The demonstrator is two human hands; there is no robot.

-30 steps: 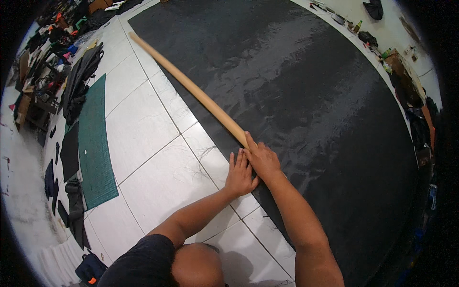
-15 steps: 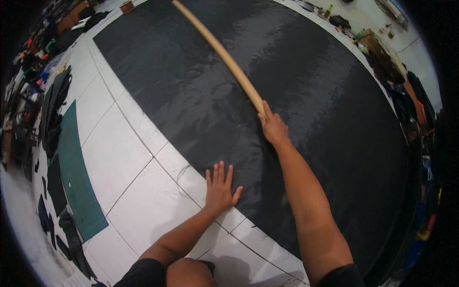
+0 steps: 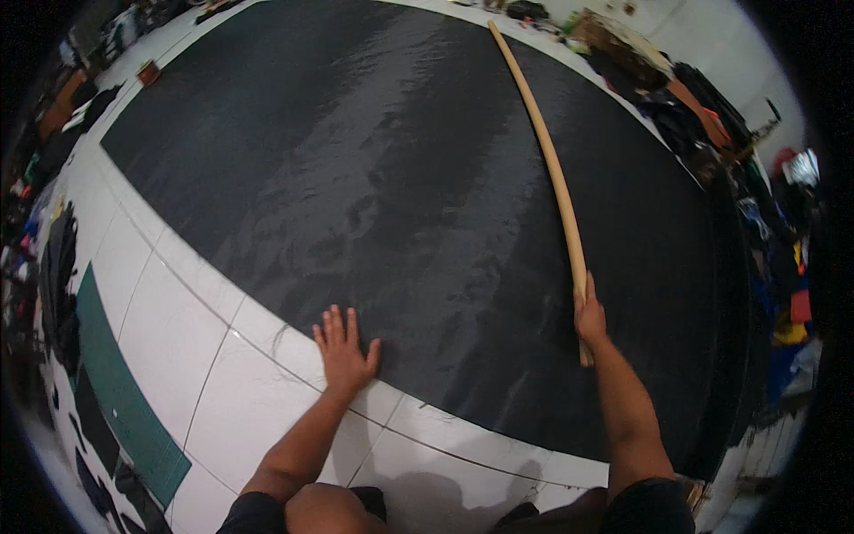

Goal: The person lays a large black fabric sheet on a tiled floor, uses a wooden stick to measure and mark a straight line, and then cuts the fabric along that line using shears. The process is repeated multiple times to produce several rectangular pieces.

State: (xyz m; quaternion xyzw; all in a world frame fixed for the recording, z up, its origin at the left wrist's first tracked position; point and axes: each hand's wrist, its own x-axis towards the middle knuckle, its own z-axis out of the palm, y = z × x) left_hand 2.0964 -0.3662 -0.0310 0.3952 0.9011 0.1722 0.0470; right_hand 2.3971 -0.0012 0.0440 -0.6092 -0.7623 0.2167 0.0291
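Note:
A large black sheet (image 3: 382,196) with a dull sheen and slight wrinkles lies spread over the white tiled floor. My left hand (image 3: 345,356) lies flat at the sheet's near left edge, fingers spread, with nothing in it. On the right, my right hand (image 3: 591,319) is wrapped round the near part of a long tan tube (image 3: 553,165), possibly cardboard. A short end of it sticks out below my hand. The tube runs away from me across the sheet to its far edge, looking curved through the lens.
A green mat (image 3: 124,392) and dark cloth pieces lie on the tiles (image 3: 173,347) at left. Piled goods and a cardboard box (image 3: 623,44) line the far right wall. A small brown block-like thing (image 3: 149,73) sits by the sheet's far left corner.
My right hand has swept the tube to the right across the sheet. The view has also shifted rightward. My left hand stays flat at the sheet's edge.

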